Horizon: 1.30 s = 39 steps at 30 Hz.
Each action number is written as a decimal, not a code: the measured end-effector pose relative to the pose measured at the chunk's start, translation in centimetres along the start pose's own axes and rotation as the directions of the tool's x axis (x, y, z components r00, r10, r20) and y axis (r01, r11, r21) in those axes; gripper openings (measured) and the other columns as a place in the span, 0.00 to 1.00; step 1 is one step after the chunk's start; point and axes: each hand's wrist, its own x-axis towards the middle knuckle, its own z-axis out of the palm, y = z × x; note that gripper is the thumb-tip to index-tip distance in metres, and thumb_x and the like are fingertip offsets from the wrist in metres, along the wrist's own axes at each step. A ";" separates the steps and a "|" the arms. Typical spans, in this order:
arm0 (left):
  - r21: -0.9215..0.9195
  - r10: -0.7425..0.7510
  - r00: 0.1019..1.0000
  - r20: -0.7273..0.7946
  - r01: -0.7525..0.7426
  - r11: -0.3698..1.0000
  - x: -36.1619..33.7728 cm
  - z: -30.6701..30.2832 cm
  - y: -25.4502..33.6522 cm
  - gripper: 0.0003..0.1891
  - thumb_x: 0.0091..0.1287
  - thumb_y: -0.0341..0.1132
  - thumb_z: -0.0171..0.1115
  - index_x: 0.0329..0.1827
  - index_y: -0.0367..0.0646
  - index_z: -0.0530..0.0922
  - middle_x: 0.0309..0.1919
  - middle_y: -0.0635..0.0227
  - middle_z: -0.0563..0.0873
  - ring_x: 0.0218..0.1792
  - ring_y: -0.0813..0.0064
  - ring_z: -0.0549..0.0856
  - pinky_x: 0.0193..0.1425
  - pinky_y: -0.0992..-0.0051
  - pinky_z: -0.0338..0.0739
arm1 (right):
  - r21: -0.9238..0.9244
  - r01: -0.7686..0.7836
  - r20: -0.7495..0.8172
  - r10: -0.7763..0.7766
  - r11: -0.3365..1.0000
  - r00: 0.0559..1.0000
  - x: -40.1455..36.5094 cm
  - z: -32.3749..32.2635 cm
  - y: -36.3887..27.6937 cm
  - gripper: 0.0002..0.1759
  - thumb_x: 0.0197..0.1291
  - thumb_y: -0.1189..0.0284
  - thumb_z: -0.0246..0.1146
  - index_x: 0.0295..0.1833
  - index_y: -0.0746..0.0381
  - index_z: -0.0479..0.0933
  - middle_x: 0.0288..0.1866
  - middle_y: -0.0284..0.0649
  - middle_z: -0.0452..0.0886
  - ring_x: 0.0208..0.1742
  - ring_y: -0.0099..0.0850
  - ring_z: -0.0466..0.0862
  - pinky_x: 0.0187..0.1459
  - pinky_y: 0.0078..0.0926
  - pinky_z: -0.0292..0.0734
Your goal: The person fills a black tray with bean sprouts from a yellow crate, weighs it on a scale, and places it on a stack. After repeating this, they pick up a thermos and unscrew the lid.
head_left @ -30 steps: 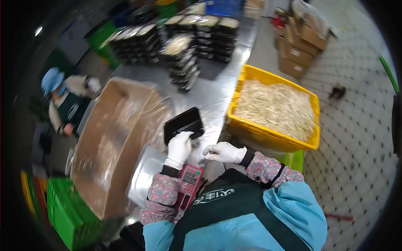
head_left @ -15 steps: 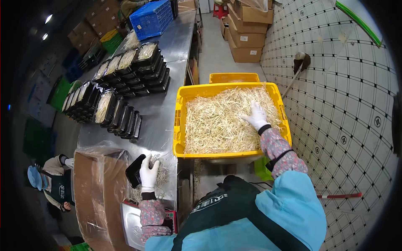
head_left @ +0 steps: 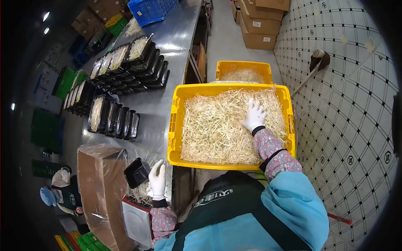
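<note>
My right hand, in a white glove, lies on top of the bean sprouts with its fingers spread. The sprouts fill a yellow crate nearly to its rim. My left hand, also gloved in white, is over the metal table's front edge, its fingers up and slightly bent, with no object visible in its grasp. Just left of it, a small gap away, an empty black plastic tray sits tilted. Loose sprouts lie below the tray, beside a scale with a metal pan.
Stacked black trays of sprouts stand on the metal table. A plastic-lined cardboard box is at left, with a co-worker beyond. Behind the crate is another yellow crate; cardboard boxes rise farther back.
My left hand has shifted right, away from the black tray, which now shows more of its inside. My right hand stays on the sprouts, fingers more spread. The whole view has shifted slightly.
</note>
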 end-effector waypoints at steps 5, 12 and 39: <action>-0.021 0.099 0.992 0.076 -0.098 0.995 2.7 2.7 3.5 0.15 0.72 0.26 0.60 0.60 0.33 0.81 0.54 0.59 0.87 0.55 0.72 0.84 0.64 0.73 0.76 | 0.149 -0.042 0.207 0.010 0.988 0.978 2.0 -0.7 0.3 0.69 0.43 0.56 0.79 0.83 0.55 0.40 0.69 0.54 0.69 0.68 0.53 0.74 0.60 0.54 0.75; -0.059 0.168 0.970 0.177 -0.160 0.985 5.6 2.8 3.7 0.15 0.72 0.27 0.60 0.60 0.34 0.80 0.55 0.61 0.86 0.58 0.72 0.83 0.66 0.73 0.74 | 0.686 0.102 0.031 -0.170 0.720 0.985 1.6 -2.2 3.7 0.55 0.42 0.72 0.72 0.80 0.49 0.58 0.66 0.48 0.78 0.62 0.41 0.82 0.61 0.34 0.77; 0.101 0.200 0.362 0.910 -0.664 0.740 12.5 10.9 3.1 0.27 0.69 0.45 0.64 0.69 0.46 0.75 0.58 0.53 0.84 0.60 0.52 0.81 0.68 0.62 0.74 | 0.631 0.634 0.202 -0.883 0.448 0.423 -6.1 -0.7 -2.1 0.37 0.63 0.57 0.68 0.75 0.57 0.67 0.62 0.52 0.79 0.64 0.50 0.76 0.67 0.42 0.71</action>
